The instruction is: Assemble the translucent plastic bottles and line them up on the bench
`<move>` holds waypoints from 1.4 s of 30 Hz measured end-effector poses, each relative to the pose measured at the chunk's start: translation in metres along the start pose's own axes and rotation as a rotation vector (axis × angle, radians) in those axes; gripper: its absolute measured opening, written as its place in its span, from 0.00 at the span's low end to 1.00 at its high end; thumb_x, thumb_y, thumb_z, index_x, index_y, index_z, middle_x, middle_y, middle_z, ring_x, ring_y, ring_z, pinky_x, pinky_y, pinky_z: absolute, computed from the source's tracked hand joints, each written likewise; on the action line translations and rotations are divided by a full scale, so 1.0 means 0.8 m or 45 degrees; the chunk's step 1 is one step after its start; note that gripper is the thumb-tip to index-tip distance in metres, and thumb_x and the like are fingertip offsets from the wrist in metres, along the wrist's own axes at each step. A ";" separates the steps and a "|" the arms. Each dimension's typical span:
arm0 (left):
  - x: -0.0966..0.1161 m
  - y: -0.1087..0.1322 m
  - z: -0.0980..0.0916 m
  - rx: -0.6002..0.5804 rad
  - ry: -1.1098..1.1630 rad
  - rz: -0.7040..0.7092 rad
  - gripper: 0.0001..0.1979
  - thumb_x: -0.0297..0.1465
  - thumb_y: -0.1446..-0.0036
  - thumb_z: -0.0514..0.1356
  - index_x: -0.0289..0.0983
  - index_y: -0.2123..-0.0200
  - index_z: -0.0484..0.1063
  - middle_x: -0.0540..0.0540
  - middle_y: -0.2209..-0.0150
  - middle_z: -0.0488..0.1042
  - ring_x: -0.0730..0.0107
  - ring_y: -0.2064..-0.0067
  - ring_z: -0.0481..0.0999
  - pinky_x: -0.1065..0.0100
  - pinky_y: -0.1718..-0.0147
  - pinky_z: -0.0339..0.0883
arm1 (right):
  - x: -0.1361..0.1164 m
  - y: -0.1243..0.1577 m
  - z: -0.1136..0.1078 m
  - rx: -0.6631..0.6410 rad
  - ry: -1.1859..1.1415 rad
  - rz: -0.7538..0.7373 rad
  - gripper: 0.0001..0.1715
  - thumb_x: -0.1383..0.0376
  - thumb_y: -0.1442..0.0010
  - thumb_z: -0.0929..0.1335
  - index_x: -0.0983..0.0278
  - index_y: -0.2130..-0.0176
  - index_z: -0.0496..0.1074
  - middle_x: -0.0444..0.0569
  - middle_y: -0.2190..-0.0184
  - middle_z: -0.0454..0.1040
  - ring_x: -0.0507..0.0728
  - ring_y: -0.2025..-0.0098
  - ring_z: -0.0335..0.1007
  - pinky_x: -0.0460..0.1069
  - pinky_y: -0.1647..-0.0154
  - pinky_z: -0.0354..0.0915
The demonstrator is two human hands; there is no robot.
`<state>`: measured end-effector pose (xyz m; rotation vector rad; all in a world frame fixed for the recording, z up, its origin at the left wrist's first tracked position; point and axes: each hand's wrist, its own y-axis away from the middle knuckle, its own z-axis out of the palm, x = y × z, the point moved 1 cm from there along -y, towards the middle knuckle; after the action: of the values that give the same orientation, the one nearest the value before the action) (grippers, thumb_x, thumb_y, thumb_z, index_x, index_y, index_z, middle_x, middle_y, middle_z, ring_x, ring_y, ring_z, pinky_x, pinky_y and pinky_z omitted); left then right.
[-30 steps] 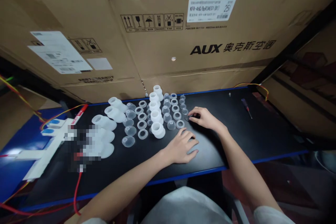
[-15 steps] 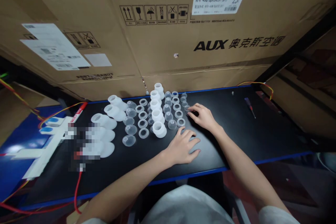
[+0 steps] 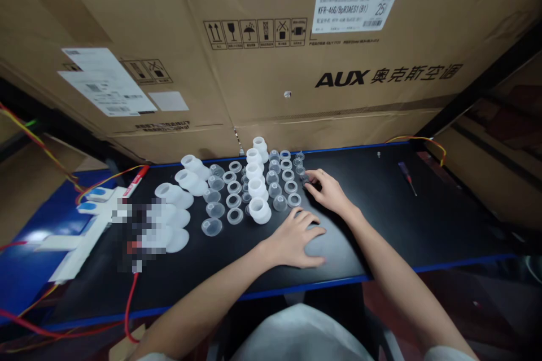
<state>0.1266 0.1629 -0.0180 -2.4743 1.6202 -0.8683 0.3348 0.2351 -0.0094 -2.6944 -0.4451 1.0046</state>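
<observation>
My left hand [image 3: 296, 238] rests on the black tabletop with its fingers spread and nothing in them. Farther right, my right hand [image 3: 328, 189] has thumb and fingertips closed around a small clear plastic piece [image 3: 305, 179], the nearest one in a short column of such pieces. Just left of that column stand translucent rings [image 3: 291, 186] and clear domed caps [image 3: 275, 190]. White cup-like pieces with open necks [image 3: 256, 186] form a closely packed row beyond them. The fingers partly cover the small piece.
More rings [image 3: 233, 200], clear domes [image 3: 215, 210] and white necked pieces [image 3: 191, 183] lie in columns to the left. A large cardboard box [image 3: 254, 84] walls off the back. A screwdriver [image 3: 407, 178] lies at right; a white power strip [image 3: 91, 225] and cables sit at left.
The view has shifted slightly. My left hand's fingers have spread a little wider. My right hand stays at the column of small clear pieces, fingers closer around the nearest one.
</observation>
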 end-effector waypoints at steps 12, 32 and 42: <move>0.000 0.009 -0.007 -0.058 0.149 0.091 0.48 0.63 0.55 0.73 0.39 0.38 0.76 0.35 0.38 0.76 0.43 0.37 0.75 0.41 0.25 0.51 | 0.015 -0.005 0.004 0.371 0.139 0.179 0.41 0.51 0.24 0.63 0.63 0.23 0.48 0.65 0.38 0.73 0.70 0.40 0.72 0.66 0.36 0.67; 0.010 0.002 -0.007 -0.324 0.014 0.050 0.38 0.55 0.26 0.52 0.43 0.22 0.54 0.41 0.21 0.54 0.49 0.21 0.54 0.43 0.23 0.46 | 0.043 -0.012 0.023 -0.145 0.783 0.443 0.40 0.56 0.22 0.53 0.76 0.22 0.53 0.63 0.20 0.48 0.73 0.18 0.41 0.70 0.20 0.40; -0.010 -0.001 -0.014 0.468 -0.543 -0.134 0.24 0.24 0.38 0.62 0.37 0.39 0.77 0.35 0.44 0.80 0.46 0.41 0.77 0.46 0.39 0.70 | 0.050 -0.008 0.020 0.056 0.533 0.351 0.38 0.65 0.29 0.60 0.71 0.25 0.57 0.65 0.24 0.59 0.74 0.22 0.51 0.74 0.23 0.44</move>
<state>0.1198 0.1733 -0.0118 -2.2932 1.0922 -0.5341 0.3515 0.2572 -0.0425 -2.8690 0.0280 0.4701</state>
